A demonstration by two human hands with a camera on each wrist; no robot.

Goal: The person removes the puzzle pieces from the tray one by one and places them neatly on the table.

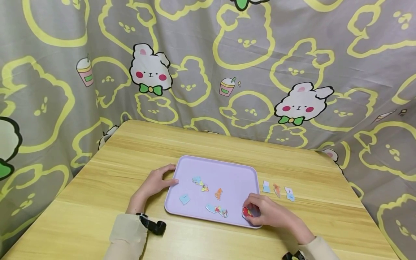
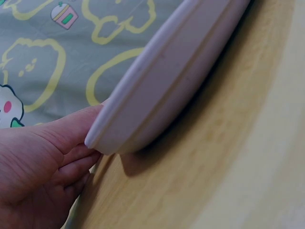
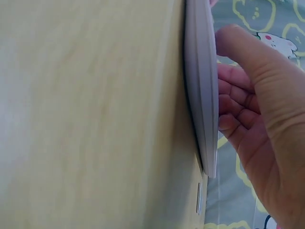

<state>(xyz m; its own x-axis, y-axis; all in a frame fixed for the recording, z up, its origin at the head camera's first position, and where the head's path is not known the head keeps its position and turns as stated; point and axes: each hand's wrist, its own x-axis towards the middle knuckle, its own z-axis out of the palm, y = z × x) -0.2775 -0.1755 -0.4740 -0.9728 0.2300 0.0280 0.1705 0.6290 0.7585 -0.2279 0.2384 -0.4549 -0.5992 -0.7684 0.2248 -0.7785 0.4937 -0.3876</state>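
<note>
At four o'clock on the purple tray (image 1: 227, 171), a red piece (image 1: 246, 212) is pinched by the right hand (image 1: 272, 211); the tray's edge is gripped at nine o'clock by the left hand (image 1: 158, 180). Piece-sorting seems underway; matching against the strip (image 1: 217, 209) near six o'clock would call for edges to be aligned.

Curtained-off nook (bunny-print drapes (image 1: 198, 39), wood-grain table (image 1: 87, 213))

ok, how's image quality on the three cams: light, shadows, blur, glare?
Head: even light, tray and table fairly crisp, fine detail on the cutouts too small to read. Left wrist: dimmer, table soft, dark shadow under the tray's edge. Right wrist: table blurred, pale wash at far left, shadow along the tray's underside. No strong glare spots anywhere.
</note>
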